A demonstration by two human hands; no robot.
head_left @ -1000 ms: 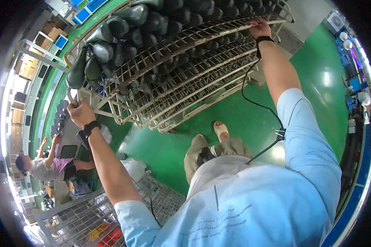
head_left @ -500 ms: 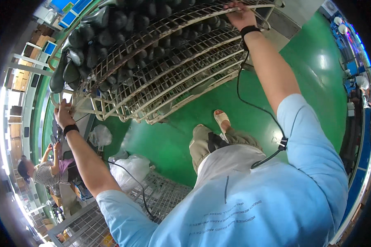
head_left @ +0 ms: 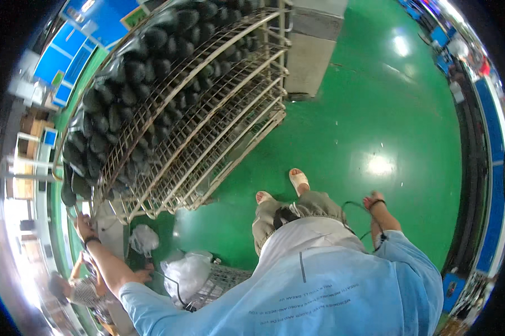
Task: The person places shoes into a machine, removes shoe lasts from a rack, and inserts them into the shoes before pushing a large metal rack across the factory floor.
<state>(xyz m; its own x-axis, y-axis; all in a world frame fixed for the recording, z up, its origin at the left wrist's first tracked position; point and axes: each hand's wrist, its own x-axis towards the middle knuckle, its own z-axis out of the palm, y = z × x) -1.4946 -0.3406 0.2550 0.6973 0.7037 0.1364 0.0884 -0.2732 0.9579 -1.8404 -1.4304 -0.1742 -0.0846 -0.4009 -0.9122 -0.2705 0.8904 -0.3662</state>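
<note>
My left hand [head_left: 84, 228] is closed around the near left corner of a tiered cream metal rack [head_left: 207, 147]. Piled on the rack's top shelf are many dark, rounded, elongated pieces [head_left: 126, 92], whose kind I cannot make out. More of them show through the wire mesh on the shelf below. My right hand [head_left: 374, 199] hangs low at my right side, apart from the rack, over the green floor. Its fingers are small and blurred, and I see nothing in them. Each wrist wears a black band with a cable.
A grey box-like cabinet [head_left: 311, 56] stands at the rack's far right end. White plastic bags [head_left: 186, 274] lie by a wire mesh cart [head_left: 225, 283] at my left. Another person [head_left: 84, 294] is close beyond my left forearm. Workbenches [head_left: 490, 129] line the right.
My right hand has let go of the rack's far right end and dropped to my side. The rack now appears farther left and turned. My left hand still grips its corner.
</note>
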